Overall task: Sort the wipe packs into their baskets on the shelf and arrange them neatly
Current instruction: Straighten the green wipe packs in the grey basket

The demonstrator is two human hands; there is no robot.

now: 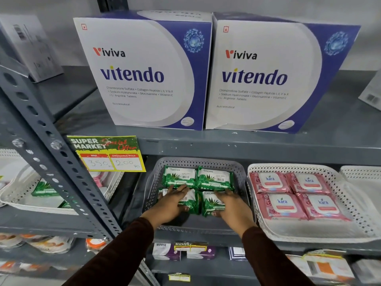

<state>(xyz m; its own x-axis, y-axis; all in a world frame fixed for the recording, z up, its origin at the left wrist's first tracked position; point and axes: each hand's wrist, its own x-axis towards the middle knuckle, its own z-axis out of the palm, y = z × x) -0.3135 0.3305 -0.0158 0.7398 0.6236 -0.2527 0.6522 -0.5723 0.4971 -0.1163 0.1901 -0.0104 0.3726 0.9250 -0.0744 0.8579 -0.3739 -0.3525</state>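
A grey perforated basket (198, 162) on the middle shelf holds several green wipe packs in two rows. The two back packs (179, 178) (215, 179) lie flat side by side. My left hand (168, 203) lies on and grips the front left green pack (190, 200). My right hand (231, 205) grips the front right green pack (212, 203). To the right, a white basket (350, 205) holds several pink wipe packs (282, 205) in a neat two-by-two block.
Two large blue-and-white boxes (144, 71) (266, 73) stand on the shelf above. A slotted grey upright (51, 145) slants across the left. Behind it, a white basket (26, 203) holds green and pink packs. A yellow price tag (107, 153) hangs from the shelf edge.
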